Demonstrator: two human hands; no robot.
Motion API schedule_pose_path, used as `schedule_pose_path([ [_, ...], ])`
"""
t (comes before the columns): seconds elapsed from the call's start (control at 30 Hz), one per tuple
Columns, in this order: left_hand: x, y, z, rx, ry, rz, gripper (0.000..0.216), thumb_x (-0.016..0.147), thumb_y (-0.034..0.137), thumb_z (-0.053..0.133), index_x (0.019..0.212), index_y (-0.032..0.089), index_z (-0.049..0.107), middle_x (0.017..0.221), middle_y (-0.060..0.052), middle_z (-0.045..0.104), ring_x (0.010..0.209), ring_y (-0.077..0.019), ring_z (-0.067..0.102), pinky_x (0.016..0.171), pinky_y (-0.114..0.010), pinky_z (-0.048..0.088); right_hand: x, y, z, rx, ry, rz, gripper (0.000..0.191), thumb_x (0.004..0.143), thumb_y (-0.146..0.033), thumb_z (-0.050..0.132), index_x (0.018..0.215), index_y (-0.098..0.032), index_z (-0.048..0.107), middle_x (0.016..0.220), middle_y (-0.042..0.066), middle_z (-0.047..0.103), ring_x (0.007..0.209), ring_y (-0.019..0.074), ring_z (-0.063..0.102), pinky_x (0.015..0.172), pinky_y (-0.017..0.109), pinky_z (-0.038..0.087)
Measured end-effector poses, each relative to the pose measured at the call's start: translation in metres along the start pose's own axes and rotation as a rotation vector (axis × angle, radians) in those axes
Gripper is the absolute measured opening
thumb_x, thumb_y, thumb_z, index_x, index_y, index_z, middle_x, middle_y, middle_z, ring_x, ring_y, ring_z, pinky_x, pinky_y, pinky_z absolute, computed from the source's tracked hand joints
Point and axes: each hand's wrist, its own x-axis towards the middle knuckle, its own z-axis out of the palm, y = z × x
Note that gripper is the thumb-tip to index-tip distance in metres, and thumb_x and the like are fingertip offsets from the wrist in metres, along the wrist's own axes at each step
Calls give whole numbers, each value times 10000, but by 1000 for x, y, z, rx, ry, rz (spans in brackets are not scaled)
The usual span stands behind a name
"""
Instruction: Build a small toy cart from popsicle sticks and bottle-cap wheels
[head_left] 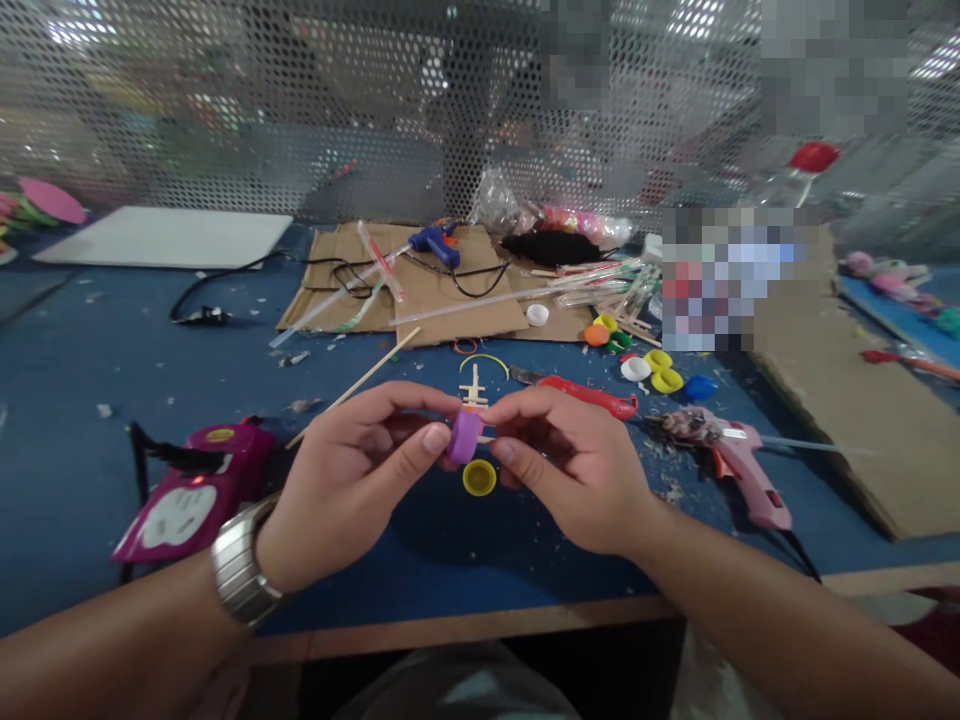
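Note:
A purple bottle cap [465, 436] is pinched between the thumb and fingers of my left hand [375, 470]. Close beside it, my right hand [562, 460] has its thumb and forefinger closed on a thin pale stick [486, 439], whose end points at the cap. Just beyond the fingertips a small frame of crossed wooden sticks [473, 388] shows, with something orange-red at its base; whether it is held or lies on the table I cannot tell. Below the hands lies a yellow bottle cap [480, 478], open side up.
A pink glue gun [750, 470] lies at right, red-handled pliers [589, 396] beyond my right hand. Several bottle caps [666, 380] sit nearby. A blue glue gun [437, 243] rests on cardboard [465, 310]. At left stand a magenta device [195, 490] and a wooden stick [367, 378].

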Motion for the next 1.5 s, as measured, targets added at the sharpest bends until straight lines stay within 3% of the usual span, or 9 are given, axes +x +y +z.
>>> schedule_pose_path([
  [0.13,1,-2,0,-63,17,-54,129,976,307,828,993,183,796,930,-67,839,761,-145,794,697,-191,676,1,-1,-1,-70,25,-35,111,1055,-301,732,1120,-214,756,1041,51,774,748,120,735,603,238,606],
  [0.3,1,-4,1,-87,-3,-47,126,967,293,835,928,183,789,992,-84,841,825,-155,791,739,-204,679,2,-2,-3,-111,73,-81,65,1055,-276,728,1082,-227,763,1006,43,758,805,140,733,615,249,592],
  [0.57,0,-2,1,-209,-76,-138,153,970,279,832,881,172,768,943,-81,816,803,-150,761,756,-246,664,4,-1,-3,-128,-3,-99,89,1047,-282,727,1060,-207,772,955,45,756,761,136,718,630,250,601],
  [0.73,0,-4,1,-445,-174,-240,148,972,312,837,1019,192,765,925,-56,769,797,-146,749,753,-246,658,4,0,-2,-41,-27,-83,102,1053,-283,732,1047,-197,786,910,25,724,653,92,667,585,227,560],
  [0.87,0,-4,1,-581,-284,-350,343,949,385,859,1228,215,755,1011,-96,794,867,-206,794,793,-310,683,4,0,-3,29,-22,-32,155,1054,-344,735,1025,-200,781,915,26,721,652,96,655,569,228,548],
  [1.17,-1,-3,0,-637,-296,-357,233,954,351,863,1122,209,786,953,-51,757,864,-161,782,815,-248,660,7,4,-3,-35,-38,-122,116,1027,-325,763,1049,-212,770,975,47,766,837,148,712,690,260,592],
  [1.37,1,-4,1,-646,-298,-359,222,963,332,850,1129,200,784,967,-51,732,876,-151,760,825,-246,655,6,5,-2,-20,2,-27,100,997,-295,802,1018,-207,759,943,31,769,762,127,705,673,249,593],
  [1.5,0,-5,1,-637,-296,-352,240,930,329,884,1101,200,778,940,-48,730,869,-156,749,813,-252,651,7,7,-3,-28,-2,-80,58,993,-257,804,1026,-219,776,975,32,761,792,129,706,685,259,585],
])
